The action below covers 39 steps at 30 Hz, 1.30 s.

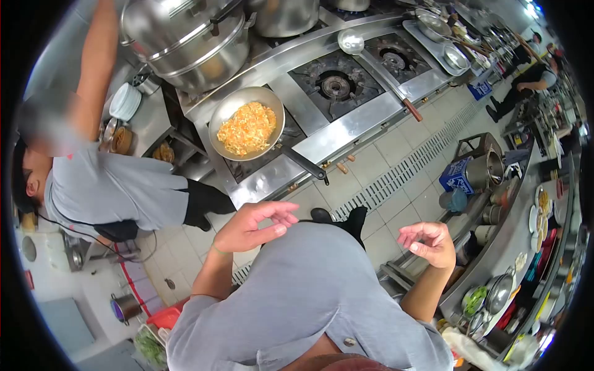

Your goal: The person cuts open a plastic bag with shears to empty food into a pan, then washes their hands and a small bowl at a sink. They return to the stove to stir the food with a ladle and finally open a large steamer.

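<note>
At centre frame, both hands hung empty over the tiled floor: left hand [253, 226] loosely open with fingers curled, right hand [428, 243] half-curled, holding nothing. Toward 12 o'clock of the left hand, a frying pan [246, 123] of orange-yellow egg sat on the steel stove [346, 133], handle pointing to 4 o'clock. At 9 o'clock, a co-worker [114, 188] in grey reached upward.

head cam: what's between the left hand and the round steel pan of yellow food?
Head view: between the left hand and round steel pan, only the pan's black handle and steel stove front.
</note>
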{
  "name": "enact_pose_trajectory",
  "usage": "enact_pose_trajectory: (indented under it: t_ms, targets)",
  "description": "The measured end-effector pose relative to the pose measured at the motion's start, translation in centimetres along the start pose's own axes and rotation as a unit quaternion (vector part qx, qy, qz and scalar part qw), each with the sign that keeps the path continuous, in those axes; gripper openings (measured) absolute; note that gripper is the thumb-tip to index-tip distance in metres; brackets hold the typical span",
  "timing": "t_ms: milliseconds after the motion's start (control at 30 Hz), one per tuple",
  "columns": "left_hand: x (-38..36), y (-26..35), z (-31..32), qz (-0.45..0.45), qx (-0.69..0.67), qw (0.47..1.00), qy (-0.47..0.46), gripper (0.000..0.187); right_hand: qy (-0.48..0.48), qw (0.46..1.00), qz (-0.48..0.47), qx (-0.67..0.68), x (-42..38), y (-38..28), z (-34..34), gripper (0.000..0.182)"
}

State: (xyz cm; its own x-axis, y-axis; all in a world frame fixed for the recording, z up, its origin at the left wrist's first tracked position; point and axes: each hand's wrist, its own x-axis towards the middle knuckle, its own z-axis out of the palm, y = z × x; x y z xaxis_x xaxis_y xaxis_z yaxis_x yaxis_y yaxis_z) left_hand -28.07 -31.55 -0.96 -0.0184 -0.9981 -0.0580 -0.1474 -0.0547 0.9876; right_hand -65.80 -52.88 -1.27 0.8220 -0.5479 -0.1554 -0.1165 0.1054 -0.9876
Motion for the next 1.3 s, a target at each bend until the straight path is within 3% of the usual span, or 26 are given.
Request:
enact_pose_trajectory:
  t_ms: [300, 433, 600, 1000, 1300]
  targets:
    - [-4.8, -2.7, -1.7, 0.021, 0.01, 0.985, -0.169, 0.042, 0.11, 0.986, 0.095, 0.079, -8.5, 3.5, 14.1, 0.032]
    - [-7.1, -2.0, -0.9, 0.006, -0.021, 0.984, -0.179, 0.041, 0.145, 0.981, 0.095, 0.081, -11.6, 3.7, 17.4, 0.032]
    - [-9.5, -2.3, 1.2, 0.037, -0.009, 0.979, -0.202, 0.04, 0.181, 0.977, 0.075, 0.08, -14.5, 4.1, 19.0, 0.031]
    - [-17.4, -1.8, 10.4, -0.068, -0.056, 0.97, -0.226, 0.044, 0.156, 0.979, 0.096, 0.085, -21.8, 9.8, 19.1, 0.024]
    - [-21.0, -2.2, 11.5, -0.056, -0.053, 0.972, -0.22, 0.044, 0.179, 0.975, 0.125, 0.045, -25.1, 10.3, 20.7, 0.023]
